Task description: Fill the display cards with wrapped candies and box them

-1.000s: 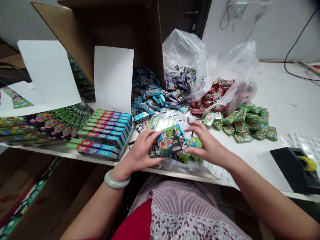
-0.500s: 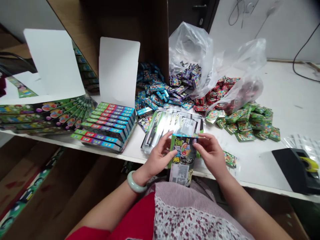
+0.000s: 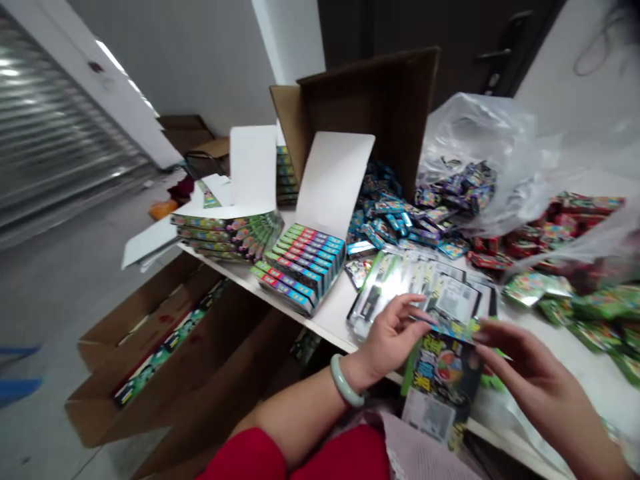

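Observation:
A flat black and green printed packet [image 3: 443, 377] with a pale label panel hangs upright over the table's front edge, against my lap. My left hand [image 3: 393, 340], with a pale green bangle at the wrist, pinches its upper left corner between thumb and fingers. At the upper right corner my right hand [image 3: 527, 373] grips with thumb and forefinger. A blue strip shows along the packet's top edge. Just behind my hands lies a stack of similar flat packets [image 3: 460, 297] with shiny clear parts.
An open display box [image 3: 325, 287] holds rows of small coloured boxes. Left of it stand fanned stacked cartons [image 3: 210, 233]. Behind are heaps of blue packs [image 3: 385, 207], purple packs [image 3: 460, 190], red packs [image 3: 555, 230] and green packs [image 3: 605, 307]. Cardboard cartons [image 3: 100, 400] stand below.
My view has swung left, so the table things sit further right and the floor and shutter show. Both hands keep hold of the packet, which is lightly tilted now.

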Demonstrator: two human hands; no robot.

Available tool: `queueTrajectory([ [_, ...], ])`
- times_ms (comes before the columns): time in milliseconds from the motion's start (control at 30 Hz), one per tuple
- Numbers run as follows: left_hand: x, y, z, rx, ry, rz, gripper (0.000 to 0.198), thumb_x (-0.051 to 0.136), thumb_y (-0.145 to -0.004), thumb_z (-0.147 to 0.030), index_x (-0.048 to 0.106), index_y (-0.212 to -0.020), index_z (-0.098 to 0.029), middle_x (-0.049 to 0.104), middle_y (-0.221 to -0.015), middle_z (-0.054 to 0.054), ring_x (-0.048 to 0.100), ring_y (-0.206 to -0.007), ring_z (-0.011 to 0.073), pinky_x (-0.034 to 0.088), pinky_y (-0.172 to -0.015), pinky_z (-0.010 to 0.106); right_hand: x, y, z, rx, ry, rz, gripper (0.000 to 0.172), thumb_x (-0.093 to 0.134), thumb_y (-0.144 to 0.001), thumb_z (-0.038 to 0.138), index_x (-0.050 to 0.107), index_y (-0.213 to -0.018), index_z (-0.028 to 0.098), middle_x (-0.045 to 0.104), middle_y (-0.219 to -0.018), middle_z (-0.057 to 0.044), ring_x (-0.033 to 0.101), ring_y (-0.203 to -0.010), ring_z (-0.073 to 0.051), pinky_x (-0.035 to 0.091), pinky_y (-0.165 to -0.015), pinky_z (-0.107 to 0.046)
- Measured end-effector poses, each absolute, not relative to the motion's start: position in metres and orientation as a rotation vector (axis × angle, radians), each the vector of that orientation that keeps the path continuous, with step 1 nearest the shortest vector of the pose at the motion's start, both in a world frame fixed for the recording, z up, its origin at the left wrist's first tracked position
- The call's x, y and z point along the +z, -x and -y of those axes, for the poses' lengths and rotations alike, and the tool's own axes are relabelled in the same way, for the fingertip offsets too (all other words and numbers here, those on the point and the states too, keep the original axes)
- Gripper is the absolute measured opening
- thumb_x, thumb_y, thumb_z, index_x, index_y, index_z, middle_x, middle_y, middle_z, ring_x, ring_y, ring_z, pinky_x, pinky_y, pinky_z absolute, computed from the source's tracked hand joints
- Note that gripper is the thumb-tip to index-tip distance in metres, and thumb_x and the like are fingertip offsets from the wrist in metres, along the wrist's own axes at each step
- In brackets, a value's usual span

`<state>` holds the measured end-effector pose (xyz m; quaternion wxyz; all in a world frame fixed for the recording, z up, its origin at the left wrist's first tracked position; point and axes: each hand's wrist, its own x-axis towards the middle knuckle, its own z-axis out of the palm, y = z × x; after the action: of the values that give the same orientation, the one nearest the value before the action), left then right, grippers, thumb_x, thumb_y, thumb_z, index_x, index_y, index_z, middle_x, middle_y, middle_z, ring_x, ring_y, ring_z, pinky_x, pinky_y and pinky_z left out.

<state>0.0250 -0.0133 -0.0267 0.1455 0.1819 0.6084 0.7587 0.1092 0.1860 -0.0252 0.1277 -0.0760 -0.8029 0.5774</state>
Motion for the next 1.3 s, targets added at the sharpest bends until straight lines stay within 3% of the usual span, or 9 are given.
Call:
queueTrajectory([
  [133, -0.022, -0.024, 0.020, 2.085, -0.676, -1.836, 0.030, 0.075, -0.077, -0.044, 0.070, -0.085, -0.016, 0.068, -0.085, 0.010, 0.062, -0.075, 0.0168, 0.049, -0.068, 0.029, -0.028, -0.105, -0.186, 1.562, 0.117, 2.459, 0.021, 0.071, -0.074, 0.046, 0.069, -0.080, 0.026, 0.068, -0.098, -0.010, 0.066, -0.090, -0.026, 0.060, -0.066, -0.032],
  [300, -0.009, -0.018, 0.015, 2.026, -0.546, -1.865, 0.024, 0.076, -0.073, -0.037, 0.065, -0.076, -0.016, 0.062, -0.069, 0.002, 0.054, -0.062, 0.0119, 0.044, -0.057, 0.024, -0.001, -0.087, -0.173, 1.782, 0.235, 2.467, 0.029, 0.073, -0.074, 0.049, 0.066, -0.080, 0.021, 0.064, -0.070, -0.004, 0.060, -0.057, -0.017, 0.052, -0.052, -0.028],
  [367, -0.006, -0.014, 0.012, 1.981, -0.553, -1.903, 0.020, 0.074, -0.073, -0.032, 0.063, -0.076, -0.016, 0.061, -0.068, 0.001, 0.053, -0.061, 0.0111, 0.042, -0.056, 0.023, 0.008, -0.081, -0.170, 1.896, 0.238, 2.463, 0.031, 0.071, -0.075, 0.049, 0.063, -0.076, 0.020, 0.063, -0.066, -0.002, 0.058, -0.054, -0.015, 0.050, -0.051, -0.027],
  [500, -0.005, -0.010, 0.015, 1.942, -0.616, -1.907, 0.014, 0.069, -0.077, -0.027, 0.061, -0.074, -0.016, 0.060, -0.071, 0.000, 0.054, -0.065, 0.0110, 0.044, -0.060, 0.023, 0.015, -0.083, -0.171, 1.911, 0.139, 2.489, 0.027, 0.066, -0.081, 0.044, 0.060, -0.072, 0.019, 0.063, -0.071, -0.002, 0.059, -0.062, -0.014, 0.049, -0.057, -0.027],
  [667, 0.002, -0.008, 0.024, 1.858, -0.858, -1.806, 0.012, 0.062, -0.085, -0.026, 0.064, -0.079, -0.015, 0.064, -0.081, 0.003, 0.059, -0.079, 0.0129, 0.048, -0.074, 0.025, 0.015, -0.098, -0.173, 1.803, 0.050, 2.481, 0.017, 0.063, -0.086, 0.035, 0.064, -0.080, 0.019, 0.065, -0.085, -0.004, 0.061, -0.073, -0.014, 0.050, -0.063, -0.027],
  [867, 0.011, -0.004, 0.015, 1.766, -0.824, -1.833, 0.018, 0.066, -0.081, -0.030, 0.058, -0.075, -0.016, 0.060, -0.073, 0.001, 0.055, -0.069, 0.0119, 0.046, -0.064, 0.024, 0.022, -0.096, -0.178, 1.767, 0.109, 2.541, 0.018, 0.063, -0.086, 0.034, 0.061, -0.077, 0.019, 0.063, -0.074, -0.002, 0.059, -0.066, -0.013, 0.047, -0.057, -0.026],
  [1100, 0.010, 0.004, 0.021, 1.644, -0.837, -1.824, 0.018, 0.065, -0.082, -0.030, 0.062, -0.074, -0.014, 0.064, -0.077, 0.003, 0.058, -0.072, 0.0127, 0.046, -0.069, 0.026, 0.013, -0.101, -0.182, 1.690, -0.159, 2.529, 0.013, 0.059, -0.090, 0.026, 0.062, -0.080, 0.020, 0.065, -0.090, -0.004, 0.062, -0.088, -0.015, 0.050, -0.077, -0.031],
  [1200, 0.010, 0.007, 0.022, 1.659, -0.845, -1.820, 0.017, 0.065, -0.084, -0.029, 0.064, -0.075, -0.014, 0.065, -0.077, 0.003, 0.059, -0.073, 0.0129, 0.047, -0.070, 0.026, 0.001, -0.106, -0.180, 1.686, -0.136, 2.434, 0.005, 0.064, -0.087, 0.026, 0.063, -0.090, 0.022, 0.065, -0.098, -0.005, 0.062, -0.096, -0.017, 0.053, -0.074, -0.030],
  [1300, 0.010, 0.004, 0.022, 1.647, -0.986, -1.812, 0.015, 0.060, -0.089, -0.026, 0.066, -0.081, -0.015, 0.067, -0.086, 0.004, 0.062, -0.083, 0.0142, 0.049, -0.078, 0.028, -0.009, -0.111, -0.177, 1.645, -0.077, 2.341, 0.004, 0.065, -0.086, 0.023, 0.063, -0.090, 0.022, 0.064, -0.096, -0.005, 0.063, -0.093, -0.016, 0.055, -0.070, -0.029],
])
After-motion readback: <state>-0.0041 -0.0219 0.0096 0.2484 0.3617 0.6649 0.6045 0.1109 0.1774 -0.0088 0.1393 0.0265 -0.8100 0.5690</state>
